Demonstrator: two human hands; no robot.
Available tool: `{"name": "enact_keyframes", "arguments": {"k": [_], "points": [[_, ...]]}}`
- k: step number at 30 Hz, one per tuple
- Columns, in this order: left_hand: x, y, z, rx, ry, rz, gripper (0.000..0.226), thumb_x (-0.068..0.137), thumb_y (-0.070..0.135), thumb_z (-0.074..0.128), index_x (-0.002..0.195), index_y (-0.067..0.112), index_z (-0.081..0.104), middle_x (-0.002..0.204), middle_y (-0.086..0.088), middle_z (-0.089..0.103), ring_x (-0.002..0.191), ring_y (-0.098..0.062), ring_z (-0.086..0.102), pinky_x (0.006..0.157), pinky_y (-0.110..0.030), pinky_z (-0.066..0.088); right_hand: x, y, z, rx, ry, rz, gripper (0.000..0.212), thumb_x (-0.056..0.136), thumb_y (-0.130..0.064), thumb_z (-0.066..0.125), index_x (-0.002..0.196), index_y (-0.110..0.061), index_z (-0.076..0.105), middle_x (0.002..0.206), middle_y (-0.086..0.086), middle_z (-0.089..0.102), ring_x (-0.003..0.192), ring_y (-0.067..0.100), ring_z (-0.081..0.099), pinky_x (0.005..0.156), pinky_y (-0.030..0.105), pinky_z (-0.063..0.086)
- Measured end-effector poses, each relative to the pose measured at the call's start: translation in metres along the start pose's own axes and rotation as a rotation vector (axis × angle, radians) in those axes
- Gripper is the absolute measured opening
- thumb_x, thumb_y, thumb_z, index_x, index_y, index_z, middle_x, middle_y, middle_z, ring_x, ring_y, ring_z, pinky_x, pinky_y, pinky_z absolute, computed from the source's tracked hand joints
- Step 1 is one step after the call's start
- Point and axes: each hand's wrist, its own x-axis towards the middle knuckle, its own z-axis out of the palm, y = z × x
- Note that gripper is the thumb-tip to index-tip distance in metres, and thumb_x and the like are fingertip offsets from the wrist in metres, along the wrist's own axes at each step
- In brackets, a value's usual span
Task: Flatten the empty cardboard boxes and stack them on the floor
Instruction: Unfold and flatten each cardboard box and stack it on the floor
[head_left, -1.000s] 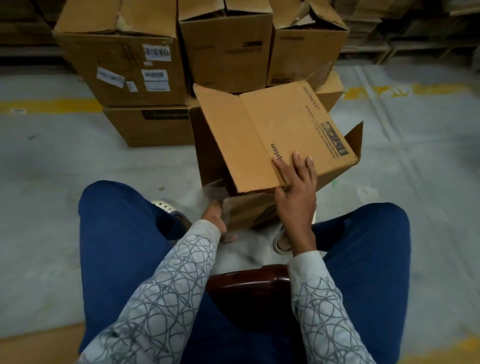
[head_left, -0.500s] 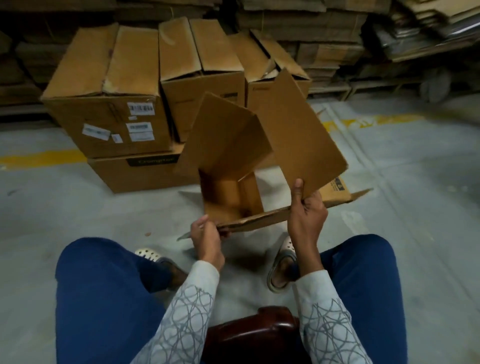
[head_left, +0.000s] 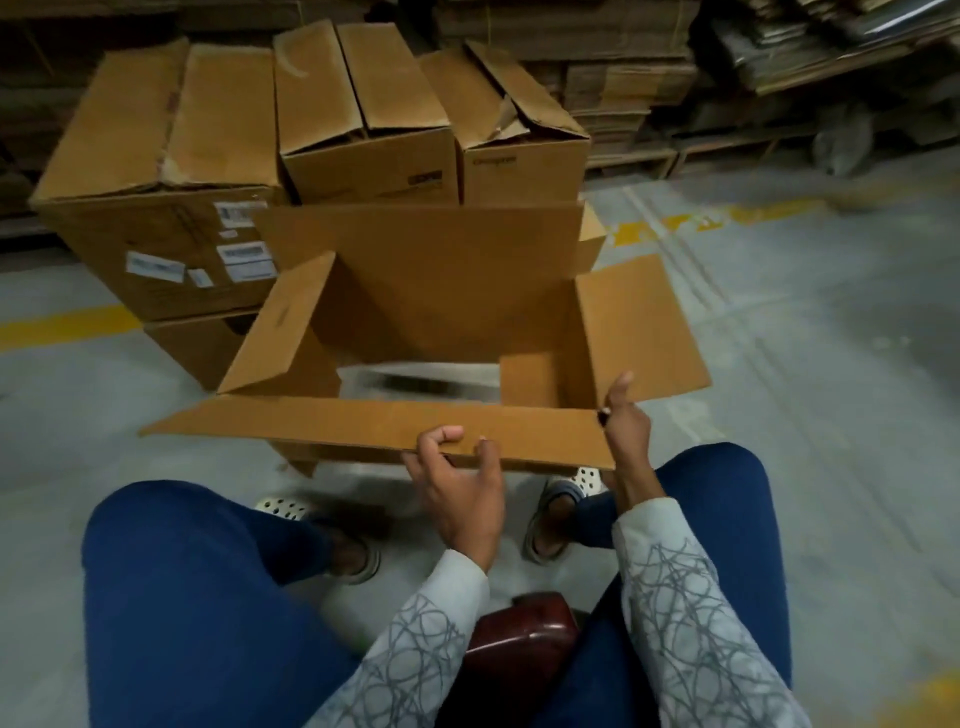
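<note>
Stool: a dark red stool (head_left: 524, 629) sits nearest the camera, behind both wrists and between the blue-trousered knees.
Shoes: white perforated shoes (head_left: 280, 508) are on the floor (head_left: 779, 364), just below the hands.
Left hand: the left hand (head_left: 457, 488) pinches the near edge of the long front flap, with the thumb on top and the fingers curled over the rim.
Right hand: the right hand (head_left: 627, 423) holds the right corner of the same flap. One digit is raised against the side flap, and the other fingers are curled and partly hidden.
Open box: the open box (head_left: 441, 291) is right in front of the hands, held between them, with all four top flaps spread. Its bottom is partly open, so grey floor shows through, and one inner flap lies toward the right-hand side.
Closed boxes: the closed boxes (head_left: 363, 130) are stacked just beyond the open box. On the left-hand side is a large one with white labels, and two narrower ones stand further right.
Yellow line: a yellow line (head_left: 62, 327) runs across the floor, far out from the left hand.
Background: flattened cardboard stacks (head_left: 608, 98) are farthest away, behind the boxes.
</note>
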Motion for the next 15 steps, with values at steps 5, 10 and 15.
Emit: {"name": "enact_keyframes", "arguments": {"k": [5,10,15], "points": [[0.019,-0.052,-0.003,0.384,-0.047,-0.18,0.041,0.081,0.037,0.079,0.11,0.023,0.054,0.13,-0.007,0.042,0.121,-0.034,0.046,0.093,-0.038,0.038,0.009,0.071,0.026,0.071,-0.079,0.267,0.055,0.103,-0.06,0.046,0.121,-0.009,0.057,0.098,0.006,0.065,0.077,0.019,0.06,0.06,0.029,0.047],[0.03,-0.075,-0.015,0.716,0.011,-0.386,0.092,0.058,0.06,0.087,0.13,0.029,0.037,0.153,-0.021,0.014,0.133,-0.037,0.025,0.11,-0.052,0.025,0.027,0.104,0.035,0.069,-0.008,0.376,0.063,0.103,-0.061,0.047,0.128,-0.004,0.061,0.097,0.009,0.064,0.074,0.021,0.058,0.063,0.034,0.047],[0.068,-0.074,-0.033,0.887,-0.014,-0.363,0.121,0.054,0.077,0.081,0.147,0.032,0.018,0.161,-0.033,-0.018,0.152,-0.046,-0.004,0.119,-0.066,0.006,0.024,0.102,0.045,0.018,-0.037,0.38,0.06,0.104,-0.058,0.048,0.13,-0.005,0.06,0.124,0.02,0.068,0.103,0.034,0.064,0.096,0.047,0.051]]}}
